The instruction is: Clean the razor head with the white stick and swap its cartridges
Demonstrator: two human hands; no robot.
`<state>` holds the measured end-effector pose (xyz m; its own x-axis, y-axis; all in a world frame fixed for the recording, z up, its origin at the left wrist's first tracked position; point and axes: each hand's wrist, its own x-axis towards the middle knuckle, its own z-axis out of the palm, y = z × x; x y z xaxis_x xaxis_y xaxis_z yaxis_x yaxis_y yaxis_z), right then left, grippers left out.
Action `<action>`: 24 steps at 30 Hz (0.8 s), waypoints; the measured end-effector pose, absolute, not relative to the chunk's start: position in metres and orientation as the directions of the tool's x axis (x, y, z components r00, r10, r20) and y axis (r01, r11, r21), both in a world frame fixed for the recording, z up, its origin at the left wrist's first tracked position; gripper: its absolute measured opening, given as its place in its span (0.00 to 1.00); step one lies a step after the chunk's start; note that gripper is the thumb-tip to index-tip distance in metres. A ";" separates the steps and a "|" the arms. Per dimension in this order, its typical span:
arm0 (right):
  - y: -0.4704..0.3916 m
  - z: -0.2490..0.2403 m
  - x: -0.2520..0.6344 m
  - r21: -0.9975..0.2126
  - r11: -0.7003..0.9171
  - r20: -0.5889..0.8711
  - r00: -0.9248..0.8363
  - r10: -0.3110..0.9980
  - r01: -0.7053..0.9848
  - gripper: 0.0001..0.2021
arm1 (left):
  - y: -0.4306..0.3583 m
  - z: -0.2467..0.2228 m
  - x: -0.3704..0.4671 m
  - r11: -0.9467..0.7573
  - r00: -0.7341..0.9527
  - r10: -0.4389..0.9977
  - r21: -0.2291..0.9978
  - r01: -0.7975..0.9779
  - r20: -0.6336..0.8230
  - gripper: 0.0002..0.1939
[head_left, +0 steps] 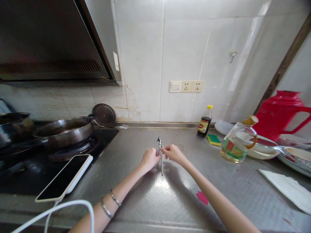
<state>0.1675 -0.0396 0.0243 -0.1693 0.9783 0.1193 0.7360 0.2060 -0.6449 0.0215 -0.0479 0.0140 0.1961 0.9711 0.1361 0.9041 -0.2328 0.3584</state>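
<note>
Hands on utensil, labels illegible

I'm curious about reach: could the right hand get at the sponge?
Probably yes: nothing seems to stand between the right hand and the sponge, though that hand is busy at the slim gray object.

hands 2 | metal tool 1 | bottles 2 | sponge 1 | phone 1 | bracelets 2 | red jug 1

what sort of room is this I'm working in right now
Probably a home kitchen: a metal pan sits on a black cooktop, with a range hood above.
</note>
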 end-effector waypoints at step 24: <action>-0.037 0.011 0.315 -0.217 0.054 -0.027 -0.061 0.998 0.975 0.17 | -0.067 0.012 0.039 -0.263 0.270 0.963 0.215 0.941 -0.006 0.13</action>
